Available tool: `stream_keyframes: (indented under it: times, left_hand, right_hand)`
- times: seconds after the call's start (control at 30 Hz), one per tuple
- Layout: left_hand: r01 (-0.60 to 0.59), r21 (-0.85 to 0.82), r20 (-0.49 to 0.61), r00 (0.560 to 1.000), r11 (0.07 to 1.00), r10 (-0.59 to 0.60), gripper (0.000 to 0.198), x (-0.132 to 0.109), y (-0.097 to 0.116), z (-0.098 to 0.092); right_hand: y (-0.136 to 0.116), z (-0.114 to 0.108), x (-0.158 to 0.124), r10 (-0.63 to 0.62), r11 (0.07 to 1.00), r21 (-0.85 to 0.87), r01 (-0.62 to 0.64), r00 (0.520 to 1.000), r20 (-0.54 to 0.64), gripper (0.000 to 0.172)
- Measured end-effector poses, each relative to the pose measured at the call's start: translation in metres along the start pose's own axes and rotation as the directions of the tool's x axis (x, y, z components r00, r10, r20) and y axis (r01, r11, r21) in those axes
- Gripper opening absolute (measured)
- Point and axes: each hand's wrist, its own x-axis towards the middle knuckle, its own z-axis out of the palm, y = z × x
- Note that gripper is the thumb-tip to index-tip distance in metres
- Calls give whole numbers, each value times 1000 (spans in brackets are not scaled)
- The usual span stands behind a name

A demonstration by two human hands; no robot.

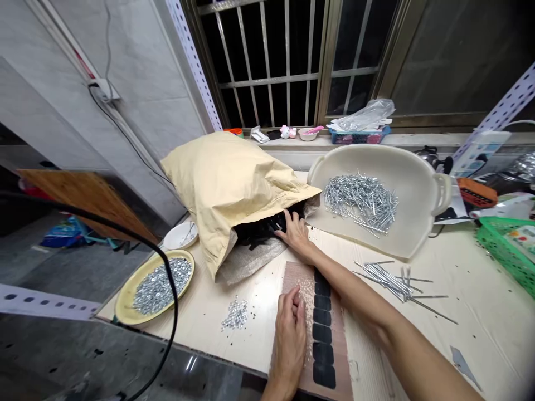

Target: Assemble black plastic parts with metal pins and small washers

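While the right hand (296, 236) reaches into the sack mouth, left hand (289, 328) sits on the brown board (345, 356). Right hand: fingers spread and bent at the black pieces (254, 231), tips partly hidden, can't tell if gripping. Left hand: fingers loosely curled, can't tell if anything's inside.

Sack (225, 178): cream-yellow, creased, bulging, pale woven lining (246, 264) showing at lower lip. Lies on its side on the table (200, 328), left of the white bin (418, 178). Mouth faces the wearer and slightly right; long axis runs back-left to front-right. Black pieces inside dark, jumbled, individual shapes unclear.

Board: flat, long, brown, pale specks on its left part. In front of sack, near table edge; long axis runs away from wearer, far end leaning slightly left. Black pads (322, 353) on it: flat, dark, rounded corners, single column along the board's length, far end partly under right forearm.

Loose metal rods (388, 281) right of board, pointing mixed ways; small metal bits (236, 313) left of it.
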Motion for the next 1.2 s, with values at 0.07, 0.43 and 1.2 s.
stream_keyframes:
  times: [0.07,0.43,1.2]
  left_hand:
    - [3,12,6,1000,1000,-3,33,2,-1,1]
    - [13,-60,54,998,998,-10,34,4,2,-3]
    - [502,-818,388,841,279,-377,22,119,41,-1]
  right_hand:
    - [-1,12,3,27,999,33,-27,999,-26,64]
    - [58,-18,-20,71,838,532,-125,990,121,30]
    - [25,-56,-109,93,76,856,-512,858,505,52]
